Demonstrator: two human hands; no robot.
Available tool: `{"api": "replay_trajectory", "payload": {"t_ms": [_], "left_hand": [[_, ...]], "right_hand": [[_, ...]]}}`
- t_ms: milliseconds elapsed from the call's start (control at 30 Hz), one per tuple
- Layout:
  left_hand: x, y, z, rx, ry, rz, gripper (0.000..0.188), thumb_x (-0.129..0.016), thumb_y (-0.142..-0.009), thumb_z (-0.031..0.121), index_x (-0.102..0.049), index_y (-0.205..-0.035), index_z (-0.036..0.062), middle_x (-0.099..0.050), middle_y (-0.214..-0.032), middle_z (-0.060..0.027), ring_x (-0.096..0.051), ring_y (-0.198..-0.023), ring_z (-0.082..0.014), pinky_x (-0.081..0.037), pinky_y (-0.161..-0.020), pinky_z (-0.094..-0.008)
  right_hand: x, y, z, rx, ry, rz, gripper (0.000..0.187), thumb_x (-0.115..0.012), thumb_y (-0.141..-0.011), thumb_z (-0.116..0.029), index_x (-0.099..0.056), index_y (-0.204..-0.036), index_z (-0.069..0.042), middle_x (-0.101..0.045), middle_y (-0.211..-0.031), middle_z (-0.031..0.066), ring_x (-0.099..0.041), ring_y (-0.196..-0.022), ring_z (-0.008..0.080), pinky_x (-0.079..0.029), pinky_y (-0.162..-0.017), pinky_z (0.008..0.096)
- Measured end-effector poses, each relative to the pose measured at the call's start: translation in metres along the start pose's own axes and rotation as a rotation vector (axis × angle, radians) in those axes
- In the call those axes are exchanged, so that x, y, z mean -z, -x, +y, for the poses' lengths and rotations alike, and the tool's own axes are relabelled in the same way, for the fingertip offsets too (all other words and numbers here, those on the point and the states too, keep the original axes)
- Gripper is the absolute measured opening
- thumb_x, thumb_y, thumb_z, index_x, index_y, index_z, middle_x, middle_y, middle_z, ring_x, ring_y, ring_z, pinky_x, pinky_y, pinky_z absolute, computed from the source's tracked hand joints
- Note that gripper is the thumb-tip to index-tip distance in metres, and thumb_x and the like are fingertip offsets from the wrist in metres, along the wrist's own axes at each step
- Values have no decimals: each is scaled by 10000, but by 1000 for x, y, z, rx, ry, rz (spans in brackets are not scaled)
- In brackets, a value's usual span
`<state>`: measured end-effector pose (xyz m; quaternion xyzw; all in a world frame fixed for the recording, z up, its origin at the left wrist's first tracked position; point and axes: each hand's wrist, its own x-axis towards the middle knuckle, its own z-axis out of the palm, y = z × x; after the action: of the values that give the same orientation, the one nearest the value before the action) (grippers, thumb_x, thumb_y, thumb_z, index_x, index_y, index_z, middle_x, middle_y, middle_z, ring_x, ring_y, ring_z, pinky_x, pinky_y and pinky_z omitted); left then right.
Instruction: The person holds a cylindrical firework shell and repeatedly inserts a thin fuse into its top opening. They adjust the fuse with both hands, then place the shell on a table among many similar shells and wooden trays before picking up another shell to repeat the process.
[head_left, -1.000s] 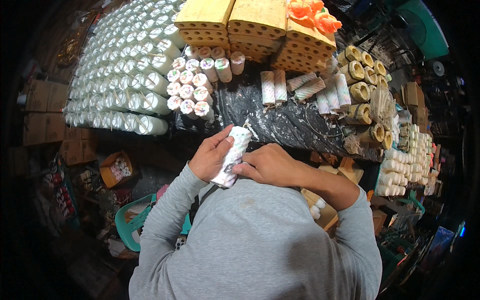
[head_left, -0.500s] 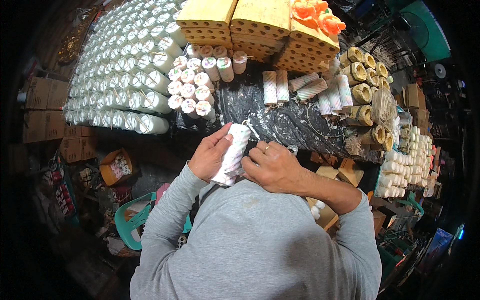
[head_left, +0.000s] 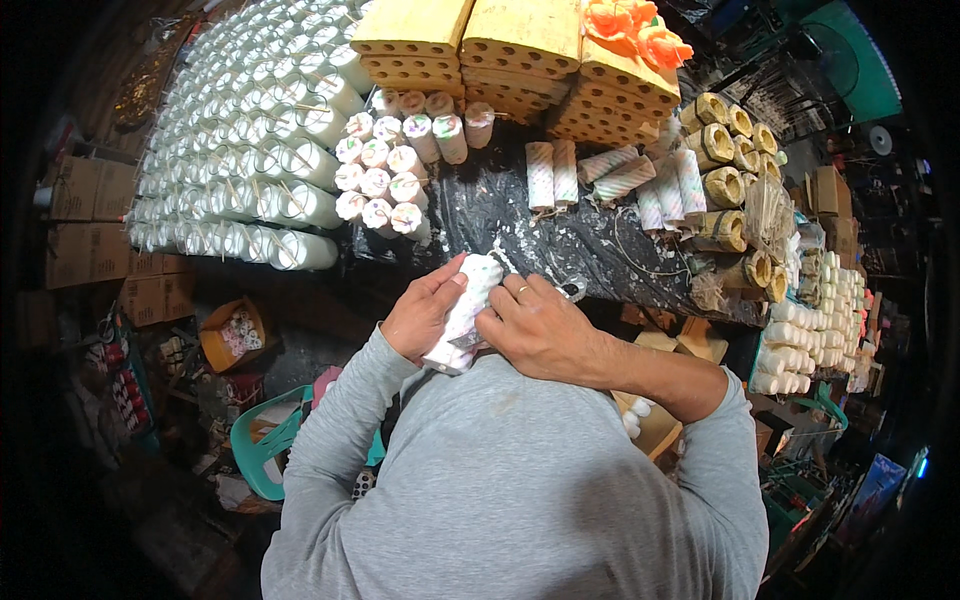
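A white candle (head_left: 470,305) with faint coloured specks stands tilted in front of my chest. My left hand (head_left: 425,312) is closed round its left side, thumb near the top. Against its lower right side, my right hand (head_left: 540,328) grips a metal carving blade (head_left: 466,341); a shiny end of the tool shows past the knuckles, while the rest is hidden in the fist. Beyond my hands is a table covered in black plastic (head_left: 480,215), strewn with white shavings. On it stand carved candles (head_left: 376,183) in a cluster, and spiral-striped candles (head_left: 540,175) are to the right.
Rows of white candles in glasses (head_left: 260,195) fill the table's left side. Yellow blocks with holes (head_left: 520,40) are stacked at the back, with orange flowers (head_left: 640,35) on top. Hollow yellow moulds (head_left: 720,190) line the right. A green chair (head_left: 262,440) stands at lower left.
My right hand has risen slightly along the candle and turned a little, the tool with it. The candle's top has dipped a bit toward me, my left hand still round it.
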<state>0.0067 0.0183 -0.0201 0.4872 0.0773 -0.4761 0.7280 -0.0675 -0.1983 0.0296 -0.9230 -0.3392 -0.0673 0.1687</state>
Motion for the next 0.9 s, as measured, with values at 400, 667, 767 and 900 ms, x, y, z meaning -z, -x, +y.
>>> {"api": "replay_trajectory", "payload": {"t_ms": [400, 667, 767, 900], "left_hand": [[-1, 4, 8, -93, -21, -2, 557, -539, -1169, 148, -389, -1685, 4, -661, -1466, -140, -679, -1232, -183, -567, -1042, -327], [-13, 7, 12, -154, -9, 11, 577, -542, -1169, 162, -367, -1676, -50, -685, -1390, -121, -662, -1178, -145, -562, -1002, -295], [-11, 5, 13, -156, -70, 18, 581, -549, -1168, 168, -369, -1676, -49, -690, -1377, -119, -664, -1164, -144, -563, -995, -293], [-10, 5, 12, -151, -47, 19, 583, -557, -1167, 174, -375, -1674, -47, -695, -1358, -115, -664, -1147, -142, -564, -986, -291]], "right_hand": [[-6, 1, 9, -274, -571, 20, 399, -616, -1108, -384, -694, -906, -49, -681, -757, 153, -694, -705, 390, -547, -665, 508], [1, -2, 1, -253, -572, -23, 397, -666, -1086, -349, -688, -839, -38, -649, -723, 140, -676, -673, 364, -540, -634, 488], [2, -3, 1, -264, -558, -57, 391, -672, -1086, -335, -683, -834, -36, -634, -711, 139, -668, -663, 357, -538, -630, 482], [0, -4, 1, -289, -554, -117, 402, -655, -1094, -355, -695, -848, -39, -642, -705, 151, -675, -661, 368, -538, -633, 496]]}}
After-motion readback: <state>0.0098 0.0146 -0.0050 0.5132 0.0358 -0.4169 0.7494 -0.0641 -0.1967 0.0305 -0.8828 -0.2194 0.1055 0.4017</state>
